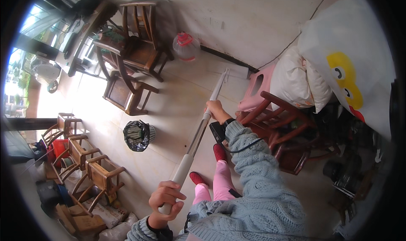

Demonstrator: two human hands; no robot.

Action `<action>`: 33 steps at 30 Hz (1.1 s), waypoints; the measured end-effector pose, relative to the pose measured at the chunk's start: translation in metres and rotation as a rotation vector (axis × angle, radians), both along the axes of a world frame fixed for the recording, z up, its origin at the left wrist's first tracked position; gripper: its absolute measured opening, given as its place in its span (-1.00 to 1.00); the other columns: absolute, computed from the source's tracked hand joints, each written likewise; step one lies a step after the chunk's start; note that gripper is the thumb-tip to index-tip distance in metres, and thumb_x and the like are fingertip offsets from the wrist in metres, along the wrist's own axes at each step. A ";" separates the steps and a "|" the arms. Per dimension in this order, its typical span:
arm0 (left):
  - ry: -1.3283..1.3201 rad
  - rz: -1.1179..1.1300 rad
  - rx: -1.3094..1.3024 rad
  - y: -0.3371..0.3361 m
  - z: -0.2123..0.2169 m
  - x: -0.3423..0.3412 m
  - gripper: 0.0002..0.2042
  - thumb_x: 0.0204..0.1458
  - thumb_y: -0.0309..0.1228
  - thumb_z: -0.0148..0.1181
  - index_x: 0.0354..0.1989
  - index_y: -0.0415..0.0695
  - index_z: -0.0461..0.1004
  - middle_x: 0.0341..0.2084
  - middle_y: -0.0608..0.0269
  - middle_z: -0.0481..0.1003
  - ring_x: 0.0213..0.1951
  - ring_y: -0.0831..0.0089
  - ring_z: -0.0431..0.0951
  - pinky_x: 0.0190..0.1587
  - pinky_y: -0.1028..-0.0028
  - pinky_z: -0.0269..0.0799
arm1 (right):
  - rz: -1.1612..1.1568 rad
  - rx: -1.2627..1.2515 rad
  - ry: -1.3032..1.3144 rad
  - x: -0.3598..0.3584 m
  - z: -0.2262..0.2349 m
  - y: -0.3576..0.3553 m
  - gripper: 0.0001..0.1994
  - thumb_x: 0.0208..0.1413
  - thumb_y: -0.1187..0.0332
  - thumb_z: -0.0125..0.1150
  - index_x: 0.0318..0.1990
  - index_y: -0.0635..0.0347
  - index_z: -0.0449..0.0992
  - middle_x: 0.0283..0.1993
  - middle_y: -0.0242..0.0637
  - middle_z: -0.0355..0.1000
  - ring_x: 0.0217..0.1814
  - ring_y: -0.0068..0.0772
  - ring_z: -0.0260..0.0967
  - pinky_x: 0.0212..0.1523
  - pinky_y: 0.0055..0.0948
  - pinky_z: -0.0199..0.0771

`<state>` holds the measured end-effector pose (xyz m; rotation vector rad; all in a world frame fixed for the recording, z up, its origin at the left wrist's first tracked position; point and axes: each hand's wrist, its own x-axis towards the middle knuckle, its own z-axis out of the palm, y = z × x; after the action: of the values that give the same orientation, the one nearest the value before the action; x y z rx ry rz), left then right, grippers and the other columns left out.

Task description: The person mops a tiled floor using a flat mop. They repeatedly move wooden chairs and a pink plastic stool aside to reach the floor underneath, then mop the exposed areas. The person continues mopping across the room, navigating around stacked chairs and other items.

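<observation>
I have the long-handled floor tool (184, 166) slanting over the floor (182, 84), its flat head (239, 73) down near the wall (245, 25). My left grip (165, 199) is closed round the handle's near end, my right grip (217, 110) farther up. Floor cleaning looks under way; how much is done or left, I can't tell. Leftward stands a lined bin (153, 133).

My pole (197, 141): off-white, silver mid-section. My sleeve (256, 165): blue-grey cable knit. My trousers (223, 179): pink. My slippers (220, 152): red. At my view's 12 o'clock, bottle cap (184, 38): red. At 2 o'clock, stool (248, 99): pink.
</observation>
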<state>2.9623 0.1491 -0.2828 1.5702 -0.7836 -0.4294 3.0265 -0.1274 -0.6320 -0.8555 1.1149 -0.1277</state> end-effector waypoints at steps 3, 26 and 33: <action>-0.057 -0.109 0.008 -0.038 -0.008 0.013 -0.83 -0.24 -0.56 0.22 -0.64 -0.09 0.31 -0.65 0.27 0.47 -0.34 0.28 0.47 -0.21 0.38 0.36 | -0.025 0.031 -0.014 0.006 0.003 -0.033 -0.79 -0.13 0.52 -0.05 -0.38 0.59 0.30 -0.60 -0.07 0.30 -0.67 -0.16 0.34 -0.74 -0.27 0.30; 0.016 0.130 0.022 0.208 0.143 -0.074 -0.78 -0.29 -0.53 0.10 -0.79 -0.15 0.17 -0.83 0.25 0.21 -0.73 0.38 0.25 -0.57 0.43 0.18 | 0.295 0.453 0.070 -0.115 0.085 0.353 -0.74 -0.04 0.35 -0.01 -0.21 0.31 0.26 -0.46 -0.17 0.33 -0.48 -0.27 0.39 -0.58 -0.26 0.41; -0.047 0.143 -0.124 0.295 0.170 -0.124 -0.77 -0.35 -0.60 0.07 -0.78 -0.09 0.12 -0.80 0.30 0.22 -0.72 0.41 0.24 -0.56 0.44 0.14 | 0.287 0.393 0.097 -0.149 0.115 0.440 -0.73 -0.04 0.34 -0.01 -0.24 0.37 0.29 -0.49 -0.12 0.37 -0.52 -0.25 0.39 -0.60 -0.29 0.42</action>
<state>2.8387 0.4440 -0.1130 1.5133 -0.7147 -0.2361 2.8770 0.3121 -0.5169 -0.6620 1.0493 0.3642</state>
